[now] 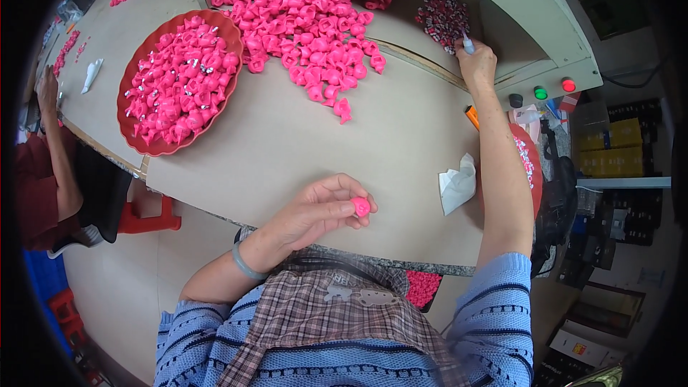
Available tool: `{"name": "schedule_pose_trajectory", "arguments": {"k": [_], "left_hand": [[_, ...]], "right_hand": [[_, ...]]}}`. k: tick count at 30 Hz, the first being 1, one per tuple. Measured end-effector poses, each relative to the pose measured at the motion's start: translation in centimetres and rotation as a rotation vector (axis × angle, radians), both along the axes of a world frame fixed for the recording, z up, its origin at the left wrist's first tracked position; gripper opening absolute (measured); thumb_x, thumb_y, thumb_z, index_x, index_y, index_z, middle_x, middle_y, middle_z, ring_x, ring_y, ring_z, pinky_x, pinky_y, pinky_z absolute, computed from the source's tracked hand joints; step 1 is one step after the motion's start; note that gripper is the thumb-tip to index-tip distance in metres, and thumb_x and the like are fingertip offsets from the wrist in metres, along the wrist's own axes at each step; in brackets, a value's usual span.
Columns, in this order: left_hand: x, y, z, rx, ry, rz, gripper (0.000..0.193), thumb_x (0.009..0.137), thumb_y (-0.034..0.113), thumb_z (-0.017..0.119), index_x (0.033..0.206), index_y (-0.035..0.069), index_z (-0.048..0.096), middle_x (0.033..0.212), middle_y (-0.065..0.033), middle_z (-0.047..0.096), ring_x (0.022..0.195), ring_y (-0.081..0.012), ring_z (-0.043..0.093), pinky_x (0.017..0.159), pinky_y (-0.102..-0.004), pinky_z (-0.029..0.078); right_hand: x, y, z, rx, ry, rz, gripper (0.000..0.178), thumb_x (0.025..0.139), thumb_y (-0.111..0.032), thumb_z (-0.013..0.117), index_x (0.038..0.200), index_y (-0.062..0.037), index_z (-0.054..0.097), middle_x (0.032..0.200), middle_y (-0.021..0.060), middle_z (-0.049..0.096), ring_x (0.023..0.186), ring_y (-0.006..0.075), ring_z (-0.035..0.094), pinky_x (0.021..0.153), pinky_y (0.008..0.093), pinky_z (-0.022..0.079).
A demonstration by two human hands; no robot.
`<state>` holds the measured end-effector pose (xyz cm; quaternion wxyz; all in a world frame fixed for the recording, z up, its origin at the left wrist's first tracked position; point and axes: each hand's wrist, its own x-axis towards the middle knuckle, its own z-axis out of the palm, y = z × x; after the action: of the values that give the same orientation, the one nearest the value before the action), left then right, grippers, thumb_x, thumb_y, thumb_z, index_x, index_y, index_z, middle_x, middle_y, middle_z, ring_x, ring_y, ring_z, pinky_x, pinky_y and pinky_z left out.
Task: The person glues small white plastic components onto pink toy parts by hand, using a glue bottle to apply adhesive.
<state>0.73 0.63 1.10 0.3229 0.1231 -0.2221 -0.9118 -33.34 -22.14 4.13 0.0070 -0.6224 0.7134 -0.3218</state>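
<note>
Between the thumb and fingers of my left hand is a small pink rounded plastic piece, held above the near part of the table. My right arm stretches far to the right, under the edge of the pale cabinet. There my right hand grips a small white tube-like bottle next to a heap of tiny pink, white and dark parts. A large heap of pink plastic pieces spreads over the back of the table. Left of it, a red scalloped bowl holds many similar pieces, some with silvery bits.
A crumpled white tissue lies left of my right forearm. Beyond that forearm is a second red bowl with small parts. Green and red lights sit on the cabinet front. Another person's arm is at far left, near a red stool.
</note>
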Motion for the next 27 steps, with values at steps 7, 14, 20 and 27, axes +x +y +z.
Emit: {"name": "schedule_pose_trajectory", "arguments": {"k": [7,14,20,27], "left_hand": [[0.0,-0.4,-0.3,0.002,-0.001,0.002,0.019,0.094,0.012,0.058,0.112,0.005,0.056,0.113,-0.0112,0.062,0.095,-0.0142,0.062,0.087,-0.0291,0.050],[-0.1,-0.5,-0.3,0.001,0.010,0.001,0.019,0.094,0.012,0.059,0.111,0.006,0.056,0.112,-0.0107,0.062,0.095,-0.0139,0.062,0.086,-0.0290,0.050],[0.0,-0.2,-0.2,0.028,0.013,0.013,0.026,0.095,0.013,0.058,0.120,0.004,0.056,0.110,-0.0093,0.063,0.092,-0.0134,0.062,0.084,-0.0284,0.050],[0.1,0.3,-0.7,0.002,-0.022,0.056,0.025,0.096,0.015,0.056,0.117,0.001,0.059,0.105,-0.0082,0.064,0.083,-0.0108,0.059,0.079,-0.0263,0.050]], "right_hand": [[0.4,-0.7,0.5,0.175,0.402,0.073,0.025,0.081,-0.012,0.063,0.105,-0.0145,0.071,0.097,0.0183,0.068,0.091,0.0365,0.065,0.082,0.0433,0.052],[0.8,-0.1,2.0,0.203,0.501,0.252,0.023,0.081,-0.008,0.062,0.103,-0.0124,0.070,0.097,0.0179,0.067,0.091,0.0370,0.064,0.083,0.0446,0.052],[0.6,0.5,1.8,0.175,0.489,0.352,0.022,0.080,-0.007,0.065,0.102,-0.0099,0.068,0.094,0.0165,0.066,0.090,0.0367,0.063,0.080,0.0437,0.051],[4.7,7.7,3.7,0.359,-0.433,0.362,0.016,0.083,-0.013,0.068,0.097,-0.0041,0.067,0.079,0.0017,0.063,0.070,0.0106,0.060,0.063,0.0273,0.048]]}}
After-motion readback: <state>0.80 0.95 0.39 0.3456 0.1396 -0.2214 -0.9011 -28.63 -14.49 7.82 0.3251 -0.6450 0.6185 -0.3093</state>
